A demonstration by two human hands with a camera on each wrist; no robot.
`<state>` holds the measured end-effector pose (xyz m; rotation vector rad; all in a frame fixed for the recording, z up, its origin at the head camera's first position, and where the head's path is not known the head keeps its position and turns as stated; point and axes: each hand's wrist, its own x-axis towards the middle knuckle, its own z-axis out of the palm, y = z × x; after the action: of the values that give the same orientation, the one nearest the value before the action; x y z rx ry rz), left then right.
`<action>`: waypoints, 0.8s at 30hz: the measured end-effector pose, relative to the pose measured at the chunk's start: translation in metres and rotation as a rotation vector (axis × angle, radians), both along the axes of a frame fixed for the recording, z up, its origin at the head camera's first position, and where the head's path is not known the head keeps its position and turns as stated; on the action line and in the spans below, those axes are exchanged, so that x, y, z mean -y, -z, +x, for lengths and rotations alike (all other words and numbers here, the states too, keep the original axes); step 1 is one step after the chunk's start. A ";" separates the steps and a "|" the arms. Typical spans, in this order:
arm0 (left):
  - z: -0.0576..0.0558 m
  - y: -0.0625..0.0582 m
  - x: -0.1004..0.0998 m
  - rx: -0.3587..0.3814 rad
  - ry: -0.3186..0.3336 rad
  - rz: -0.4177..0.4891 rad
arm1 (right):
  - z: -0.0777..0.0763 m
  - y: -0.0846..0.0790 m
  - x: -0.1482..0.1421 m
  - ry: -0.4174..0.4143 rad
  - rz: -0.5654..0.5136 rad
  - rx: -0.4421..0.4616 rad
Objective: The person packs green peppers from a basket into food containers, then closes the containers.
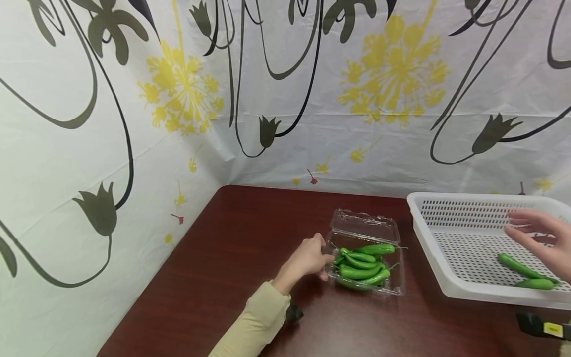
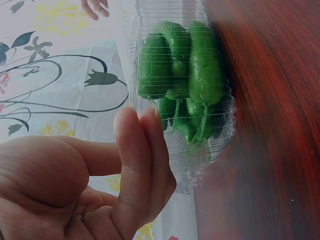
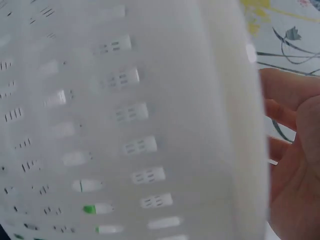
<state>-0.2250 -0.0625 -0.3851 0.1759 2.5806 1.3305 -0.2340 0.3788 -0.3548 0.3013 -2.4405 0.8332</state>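
A clear plastic clamshell box point(image 1: 398, 277) holds several green chili peppers point(image 1: 359, 272), its lid point(image 1: 366, 225) folded back. My left hand point(image 1: 308, 258) pinches the box's left side, and the left wrist view has its fingertips point(image 2: 150, 117) right at the plastic wall near the pepper stems. Over the right part of a white perforated basket point(image 1: 439, 258) hovers my right hand point(image 1: 542, 240), with fingers loosely spread and nothing in them. Below it, two green chili peppers point(image 1: 519, 266) lie on the basket floor. From the right wrist, the basket's side wall point(image 3: 190, 100) hides part of that hand.
The dark red-brown table point(image 1: 267, 223) ends at a patterned white sheet point(image 1: 285, 99) behind and on the left. Bare tabletop separates the box from the basket. A black strap with a yellow label point(image 1: 553, 329) shows at the right wrist.
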 end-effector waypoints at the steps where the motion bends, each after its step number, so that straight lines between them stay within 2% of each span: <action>1: 0.000 0.000 0.000 0.000 0.000 -0.001 | -0.001 0.002 -0.002 0.005 0.004 0.006; 8: 0.000 0.001 0.001 -0.005 -0.003 -0.036 | -0.004 0.018 -0.016 0.005 -0.027 0.020; 14: -0.001 0.002 0.001 0.000 -0.005 0.003 | -0.009 0.030 -0.025 0.030 -0.009 0.022; 18: -0.001 0.002 0.001 0.003 -0.006 -0.003 | -0.016 0.041 -0.036 0.053 0.015 0.040; 20: -0.002 0.001 0.001 -0.001 -0.007 -0.024 | -0.023 0.052 -0.047 0.099 0.034 0.026; 23: -0.003 0.001 0.001 -0.009 -0.006 -0.057 | -0.028 0.060 -0.054 0.132 0.045 0.072; 24: -0.003 0.001 0.001 -0.011 -0.007 -0.066 | -0.035 0.070 -0.064 0.141 0.053 0.059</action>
<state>-0.2282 -0.0633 -0.3857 0.1631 2.6329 1.2481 -0.2690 0.4431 -0.4249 0.1238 -2.5090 0.7265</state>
